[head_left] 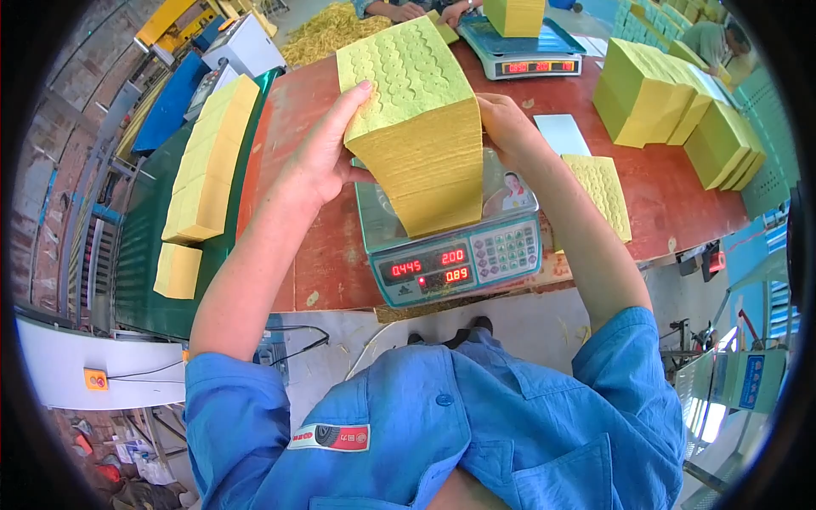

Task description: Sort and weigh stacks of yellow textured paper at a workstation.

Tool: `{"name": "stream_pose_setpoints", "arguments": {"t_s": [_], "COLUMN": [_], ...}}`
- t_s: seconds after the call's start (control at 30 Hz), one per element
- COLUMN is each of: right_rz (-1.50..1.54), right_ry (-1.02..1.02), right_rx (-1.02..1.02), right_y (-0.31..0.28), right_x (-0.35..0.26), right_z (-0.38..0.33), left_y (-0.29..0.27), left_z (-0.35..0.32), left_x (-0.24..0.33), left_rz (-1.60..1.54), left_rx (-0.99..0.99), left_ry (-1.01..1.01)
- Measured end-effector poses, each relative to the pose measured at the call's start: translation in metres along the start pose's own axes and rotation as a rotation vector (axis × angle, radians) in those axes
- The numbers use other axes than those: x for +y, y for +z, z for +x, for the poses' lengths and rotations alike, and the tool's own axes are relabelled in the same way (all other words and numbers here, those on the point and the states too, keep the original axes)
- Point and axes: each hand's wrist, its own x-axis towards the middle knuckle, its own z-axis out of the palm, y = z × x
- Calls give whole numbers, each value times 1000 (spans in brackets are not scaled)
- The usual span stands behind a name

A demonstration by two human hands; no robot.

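Note:
A tall stack of yellow paper [429, 140], its top sheet punched with wavy rows, stands on a digital scale [382, 293] and widens toward its top. My left hand [327, 153] grips its left side, thumb on the upper edge and the other fingers partly hidden behind. On the right side my right hand [507, 127] presses against the stack, with its fingertips hidden. Red digits glow on the scale's display, beside a keypad. Close to my right forearm lies a low pile of the same yellow paper [599, 191].
On the green conveyor [136, 293] at left sits a row of yellow paper blocks [208, 161]. More stacks [650, 93] stand on the red table [327, 276] at right. Across it, another person's hands [408, 12] are near a second scale [531, 65]. A white card [561, 134] lies between.

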Motion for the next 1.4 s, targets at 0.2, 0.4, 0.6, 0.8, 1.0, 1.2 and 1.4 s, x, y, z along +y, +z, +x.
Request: {"name": "stream_pose_setpoints", "arguments": {"t_s": [0.2,0.4,0.6,0.8,1.0,1.2,1.4], "right_rz": [-73,-286,-293,112,195,138,54], "right_ry": [-78,-152,-222,-91,-202,-236,-324], "right_rx": [-12,45,161,45,-59,-1,205], "right_y": [2,-6,-14,4,18,12,-4], "right_x": [9,19,42,67,63,71,70], "right_z": [0,6,10,39,47,49,-32], "left_y": [1,-5,-33,-7,11,21,-37], "left_z": [-6,0,22,68,70,55,29], "left_x": [2,-2,-57,-120,-116,-98,-147], "left_rz": [77,177,60,-286,-416,-577,-508], "left_rx": [0,47,247,128,166,334,342], "left_ry": [-38,-5,149,242,318,287,396]}}
